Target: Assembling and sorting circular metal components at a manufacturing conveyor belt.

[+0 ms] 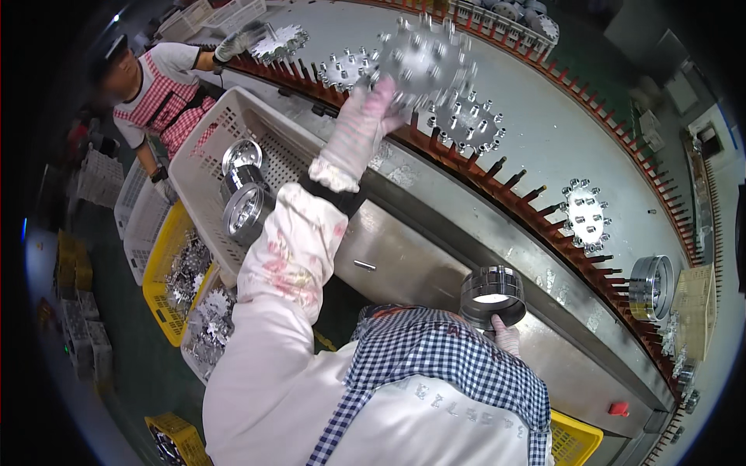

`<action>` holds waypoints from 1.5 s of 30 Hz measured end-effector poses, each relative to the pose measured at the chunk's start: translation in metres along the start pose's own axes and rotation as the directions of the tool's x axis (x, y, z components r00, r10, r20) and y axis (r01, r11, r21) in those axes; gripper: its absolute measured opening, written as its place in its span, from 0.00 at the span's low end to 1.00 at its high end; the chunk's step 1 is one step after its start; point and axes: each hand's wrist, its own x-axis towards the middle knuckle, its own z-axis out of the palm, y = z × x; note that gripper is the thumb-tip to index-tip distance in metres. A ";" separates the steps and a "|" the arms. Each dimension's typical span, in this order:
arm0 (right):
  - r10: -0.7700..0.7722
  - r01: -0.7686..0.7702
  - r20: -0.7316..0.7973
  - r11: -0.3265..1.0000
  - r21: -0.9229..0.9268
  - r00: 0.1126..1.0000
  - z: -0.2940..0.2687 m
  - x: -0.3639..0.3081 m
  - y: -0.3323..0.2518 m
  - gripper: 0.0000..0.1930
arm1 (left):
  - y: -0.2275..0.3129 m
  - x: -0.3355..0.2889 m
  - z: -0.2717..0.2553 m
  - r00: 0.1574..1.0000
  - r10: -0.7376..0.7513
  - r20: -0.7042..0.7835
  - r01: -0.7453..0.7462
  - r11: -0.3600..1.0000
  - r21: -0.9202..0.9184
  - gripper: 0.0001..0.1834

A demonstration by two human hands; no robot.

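Note:
My left hand [367,128], in a white glove with pink stains, reaches up over the conveyor edge. Its fingers are closed on a shiny metal disc studded with pegs [427,60], which is blurred by motion. Just below that disc, another studded disc [468,124] lies at the conveyor's edge. Close to my apron, my right hand [506,339] grips the lower rim of a polished metal ring [497,278]. Most of that hand is hidden behind my apron and the ring.
Reddish-brown pegs [509,182] line the curved conveyor [536,147]. It carries another studded disc [587,216] and a metal ring [651,287]. A white crate [190,167] holds metal rings. Beyond it, a co-worker [175,101] touches a disc [280,44]. A yellow crate [159,268] holds small parts.

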 end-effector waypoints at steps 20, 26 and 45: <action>-0.145 0.139 0.040 0.982 0.129 0.989 -0.020 -0.021 -0.020 0.25 | -0.121 -0.140 -0.011 0.918 -0.244 0.312 -0.278 0.164 0.946 0.10; -0.171 0.162 0.107 0.983 0.089 0.980 -0.009 -0.003 -0.056 0.22 | -0.049 0.004 0.073 0.751 0.544 0.374 -0.494 0.087 0.865 0.37; -0.184 0.562 -0.855 0.815 0.142 0.484 -0.285 -0.049 0.120 0.21 | -0.155 -0.051 0.174 0.933 -0.149 0.328 -0.077 0.807 0.586 0.23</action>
